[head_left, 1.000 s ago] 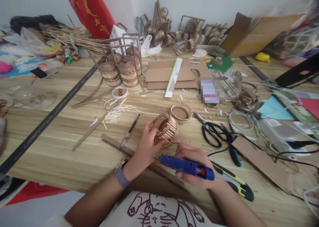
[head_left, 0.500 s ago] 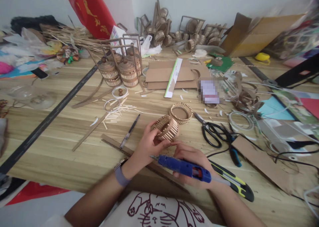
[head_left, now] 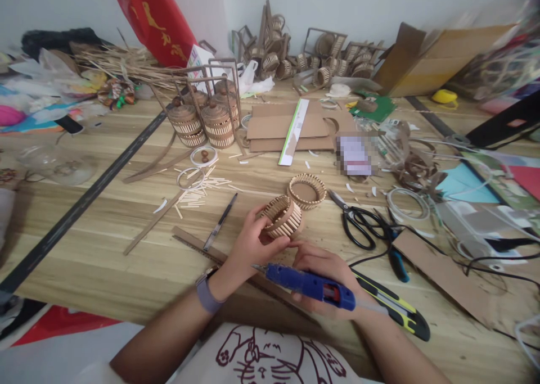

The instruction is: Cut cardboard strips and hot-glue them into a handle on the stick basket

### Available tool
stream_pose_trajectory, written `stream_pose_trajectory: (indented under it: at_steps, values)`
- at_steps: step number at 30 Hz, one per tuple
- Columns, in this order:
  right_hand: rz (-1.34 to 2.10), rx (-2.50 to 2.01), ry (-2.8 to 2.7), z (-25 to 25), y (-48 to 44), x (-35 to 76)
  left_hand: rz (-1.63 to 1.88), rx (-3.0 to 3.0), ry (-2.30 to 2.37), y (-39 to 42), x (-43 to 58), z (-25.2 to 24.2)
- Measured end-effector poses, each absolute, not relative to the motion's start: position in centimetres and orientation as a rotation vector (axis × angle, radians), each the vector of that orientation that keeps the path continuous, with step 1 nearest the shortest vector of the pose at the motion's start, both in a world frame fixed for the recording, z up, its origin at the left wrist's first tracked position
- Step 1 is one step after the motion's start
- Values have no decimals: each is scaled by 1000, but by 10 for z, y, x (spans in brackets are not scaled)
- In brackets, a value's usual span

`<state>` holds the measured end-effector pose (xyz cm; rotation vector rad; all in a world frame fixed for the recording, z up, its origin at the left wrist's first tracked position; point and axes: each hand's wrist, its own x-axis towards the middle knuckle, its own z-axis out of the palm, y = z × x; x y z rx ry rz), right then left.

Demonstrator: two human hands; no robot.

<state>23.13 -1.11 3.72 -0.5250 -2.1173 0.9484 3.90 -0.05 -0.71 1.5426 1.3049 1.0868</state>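
Tilted on its side, a small round basket of pale sticks and brown cardboard bands point(head_left: 287, 220) is gripped at its near left rim by my left hand point(head_left: 252, 242). My right hand point(head_left: 323, 266) is wrapped around a blue hot glue gun point(head_left: 304, 283), whose nozzle points left, below the basket and apart from it. The right fingertips are close to the basket's underside; whether they touch it I cannot tell. Just behind stands a second stick-walled basket point(head_left: 307, 192), upright. A pen point(head_left: 220, 221) and a brown cardboard strip point(head_left: 198, 244) lie left of my hands.
Black-handled scissors point(head_left: 358, 226), pliers point(head_left: 399, 263) and a yellow-black utility knife point(head_left: 394, 308) lie to the right. Loose sticks point(head_left: 196, 195) and white rings point(head_left: 189, 177) are scattered left. Lidded baskets in frames point(head_left: 217, 122) and cardboard sheets point(head_left: 261, 126) stand or lie farther back.
Very little differs. The glue gun has shifted slightly left, while the basket and my left hand stay almost in place.
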Motion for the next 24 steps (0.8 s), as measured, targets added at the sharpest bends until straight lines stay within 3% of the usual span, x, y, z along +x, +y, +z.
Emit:
stream_pose_trajectory:
  at_steps: [17,24]
  values:
    - [968,-509,-2100,38,-10,231,1122,1428,1325,-3,40,1]
    - [926,-759,-2017,45,-6,239,1083,1384,1384,0,33,9]
